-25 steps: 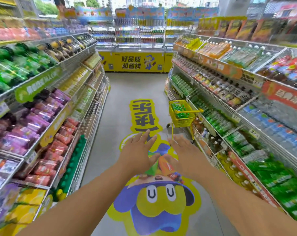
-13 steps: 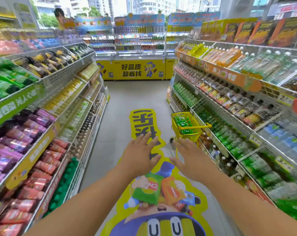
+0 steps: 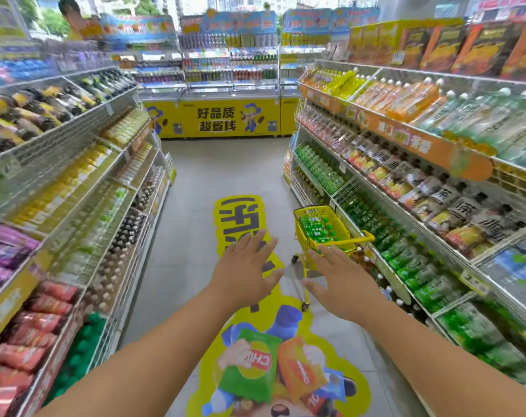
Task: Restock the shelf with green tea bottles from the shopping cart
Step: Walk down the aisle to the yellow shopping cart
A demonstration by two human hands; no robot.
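A small yellow shopping cart (image 3: 309, 213) stands in the aisle close to the right-hand shelving, loaded with green tea bottles (image 3: 315, 230). More green bottles fill the right shelf (image 3: 388, 236) beside the cart. My left hand (image 3: 246, 267) is stretched out over the floor, fingers apart, holding nothing. My right hand (image 3: 340, 279) is also spread and empty, just short of the cart's yellow handle (image 3: 361, 239) and overlapping the cart's near side in the view.
Drink shelves line both sides of the aisle. A yellow cartoon floor sticker (image 3: 267, 371) runs down the middle of the grey floor. A yellow chest freezer (image 3: 216, 118) closes the far end of the aisle.
The view has moved forward along the aisle, so the cart is nearer. Both hands stay spread and empty, and the right hand has come close to the cart's handle.
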